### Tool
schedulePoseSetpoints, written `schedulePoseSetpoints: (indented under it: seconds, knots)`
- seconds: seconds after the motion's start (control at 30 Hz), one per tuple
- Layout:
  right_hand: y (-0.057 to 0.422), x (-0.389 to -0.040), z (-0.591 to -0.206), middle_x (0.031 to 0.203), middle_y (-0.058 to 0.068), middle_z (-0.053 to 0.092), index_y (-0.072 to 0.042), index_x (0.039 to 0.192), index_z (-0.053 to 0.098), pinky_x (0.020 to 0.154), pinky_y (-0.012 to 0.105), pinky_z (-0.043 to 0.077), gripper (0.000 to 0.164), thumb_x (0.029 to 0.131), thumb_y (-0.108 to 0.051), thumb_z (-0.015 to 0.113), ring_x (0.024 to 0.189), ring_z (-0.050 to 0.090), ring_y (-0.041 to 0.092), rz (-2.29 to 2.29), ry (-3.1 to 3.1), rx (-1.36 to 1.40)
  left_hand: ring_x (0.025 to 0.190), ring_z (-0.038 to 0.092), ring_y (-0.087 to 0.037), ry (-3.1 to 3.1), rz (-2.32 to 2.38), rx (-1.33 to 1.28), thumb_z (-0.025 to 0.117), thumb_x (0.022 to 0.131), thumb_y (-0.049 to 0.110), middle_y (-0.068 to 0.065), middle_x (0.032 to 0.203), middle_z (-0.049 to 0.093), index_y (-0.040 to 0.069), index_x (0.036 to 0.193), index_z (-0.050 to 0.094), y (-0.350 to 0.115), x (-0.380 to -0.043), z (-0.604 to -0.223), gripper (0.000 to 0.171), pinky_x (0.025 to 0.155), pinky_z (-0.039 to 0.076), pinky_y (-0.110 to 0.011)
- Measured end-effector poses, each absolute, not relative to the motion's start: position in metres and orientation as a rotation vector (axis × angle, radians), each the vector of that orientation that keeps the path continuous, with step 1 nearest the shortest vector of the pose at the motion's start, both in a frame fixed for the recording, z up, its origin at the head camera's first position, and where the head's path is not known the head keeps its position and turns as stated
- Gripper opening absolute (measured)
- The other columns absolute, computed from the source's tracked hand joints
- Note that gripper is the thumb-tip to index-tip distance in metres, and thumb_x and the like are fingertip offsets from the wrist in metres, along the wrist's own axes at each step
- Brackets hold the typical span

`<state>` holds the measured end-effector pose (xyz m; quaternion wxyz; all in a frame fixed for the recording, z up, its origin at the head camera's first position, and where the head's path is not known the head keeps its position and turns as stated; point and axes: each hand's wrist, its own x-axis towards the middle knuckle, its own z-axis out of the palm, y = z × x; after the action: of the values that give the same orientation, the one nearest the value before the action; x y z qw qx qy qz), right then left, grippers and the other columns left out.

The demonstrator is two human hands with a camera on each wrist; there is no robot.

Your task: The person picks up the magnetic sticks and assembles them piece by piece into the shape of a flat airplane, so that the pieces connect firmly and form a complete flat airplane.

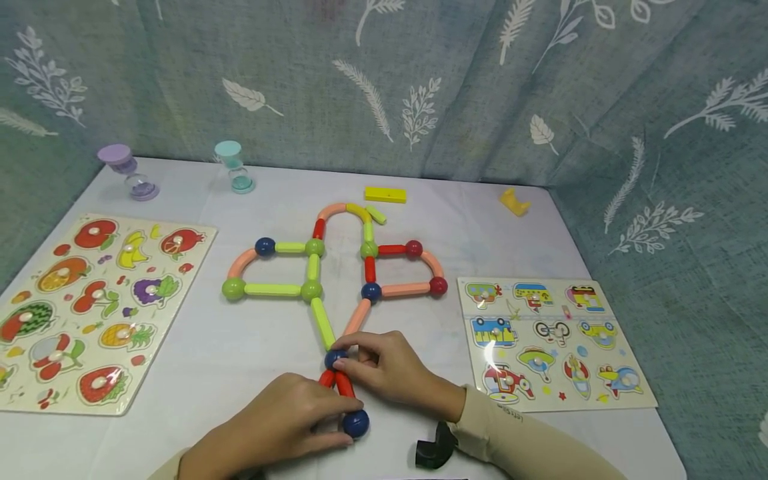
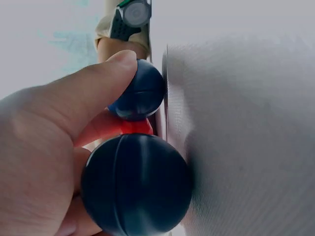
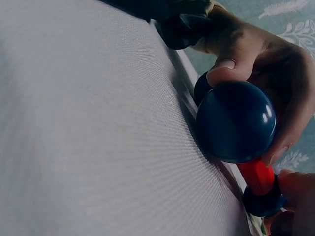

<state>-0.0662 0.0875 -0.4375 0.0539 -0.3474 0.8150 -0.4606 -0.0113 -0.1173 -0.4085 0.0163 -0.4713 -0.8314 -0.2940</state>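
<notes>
A figure of magnetic sticks and balls lies flat, with two side loops, a top arch (image 1: 333, 211) and legs of lime stick (image 1: 323, 325) and salmon stick (image 1: 357, 317) meeting at a dark blue ball (image 1: 331, 361). My right hand (image 1: 396, 367) pinches that ball between thumb and forefinger. Below it two red sticks (image 1: 345, 385) spread apart. The right one ends in another dark blue ball (image 1: 357, 424), which my left hand (image 1: 294, 413) holds with thumb and forefinger. Close to the left palm is one more blue ball (image 2: 138, 184), hidden in the head view.
A fruit puzzle board (image 1: 135, 320) lies at the left, a vehicle puzzle board (image 1: 558, 347) at the right. Purple and teal hourglasses (image 1: 241, 180) stand at the back left. Near the arch are a yellow block (image 1: 385, 195) and a loose lime stick (image 1: 376, 214); a yellow piece (image 1: 514, 202) lies back right.
</notes>
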Motion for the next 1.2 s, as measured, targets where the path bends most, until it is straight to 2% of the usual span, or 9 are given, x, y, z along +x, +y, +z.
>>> schedulePoseSetpoints:
  seconds: [0.27,0.53,0.83,1.0,1.2]
  knots:
    - [0.084,-0.067,-0.439,0.056,-0.013,0.043,-0.029,0.112,0.063,0.043,0.019,0.029,0.025,0.089,-0.038,0.062,0.049,0.039,0.000,-1.400,2.473,-1.074,0.059,0.039,0.012,-2.627,-0.910,-1.432,0.070,0.081,0.045,0.022,0.072,0.058,0.025,0.105,0.069,-0.119,-0.010,-0.410,0.031,0.053,0.032,-0.008]
    - [0.082,-0.067,-0.440,0.056,-0.014,0.042,-0.031,0.113,0.063,0.043,0.019,0.028,0.026,0.088,-0.039,0.064,0.049,0.040,0.000,-1.403,2.495,-1.053,0.064,0.049,0.010,-2.615,-0.945,-1.432,0.069,0.082,0.043,0.020,0.083,0.064,0.023,0.105,0.069,-0.122,-0.010,-0.409,0.031,0.059,0.040,-0.010]
    - [0.093,-0.072,-0.418,0.056,-0.012,0.045,-0.025,0.109,0.067,0.043,0.021,0.031,0.024,0.088,-0.037,0.064,0.049,0.041,0.004,-1.409,2.561,-0.956,0.063,0.048,0.010,-2.610,-1.115,-1.328,0.074,0.079,0.039,0.024,0.084,0.062,0.027,0.103,0.069,-0.146,-0.005,-0.405,0.027,0.060,0.038,-0.007]
    - [0.110,-0.111,-0.385,0.056,-0.008,0.046,-0.025,0.106,0.069,0.043,0.025,0.033,0.023,0.087,-0.038,0.065,0.049,0.042,0.009,-1.341,2.754,-0.860,0.061,0.048,0.004,-2.661,-1.196,-1.175,0.075,0.077,0.038,0.026,0.085,0.060,0.031,0.104,0.069,-0.164,-0.001,-0.405,0.028,0.056,0.038,-0.011]
    - [0.125,-0.197,-0.368,0.054,-0.001,0.048,-0.021,0.103,0.070,0.042,0.029,0.031,0.022,0.087,-0.036,0.066,0.046,0.042,0.015,-1.142,2.964,-0.692,0.062,0.048,0.002,-2.750,-1.204,-1.073,0.074,0.076,0.043,0.027,0.081,0.058,0.036,0.104,0.068,-0.175,0.002,-0.407,0.029,0.054,0.041,-0.017]
